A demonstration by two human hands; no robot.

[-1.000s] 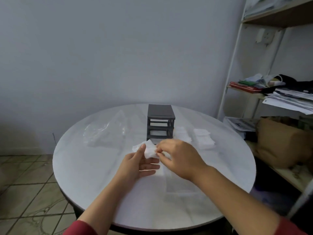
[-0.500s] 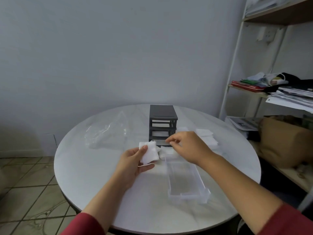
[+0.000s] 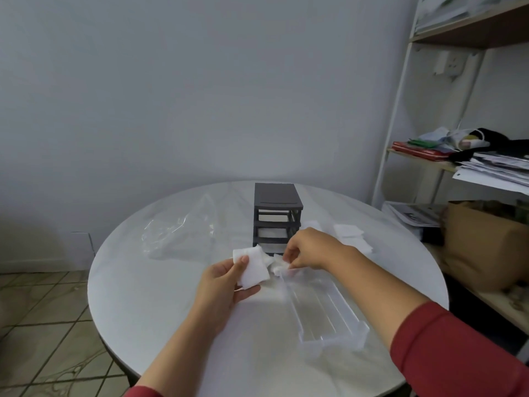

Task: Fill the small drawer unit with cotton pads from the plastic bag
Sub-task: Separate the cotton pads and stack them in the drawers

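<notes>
A small dark grey drawer unit stands at the middle of the round white table. A clear drawer lies pulled out in front of it, toward me. My left hand holds a stack of white cotton pads just left of the drawer's far end. My right hand pinches a single cotton pad at the drawer's far end. A crumpled clear plastic bag lies left of the unit.
More white cotton pads lie in loose piles right of the unit. A white-framed shelf with papers, cloth and a brown paper bag stands close to the table's right edge. Tiled floor shows at the lower left.
My right hand moved away from my left hand to the far end of the clear drawer with one pad. The drawer came into view as my arm shifted.
</notes>
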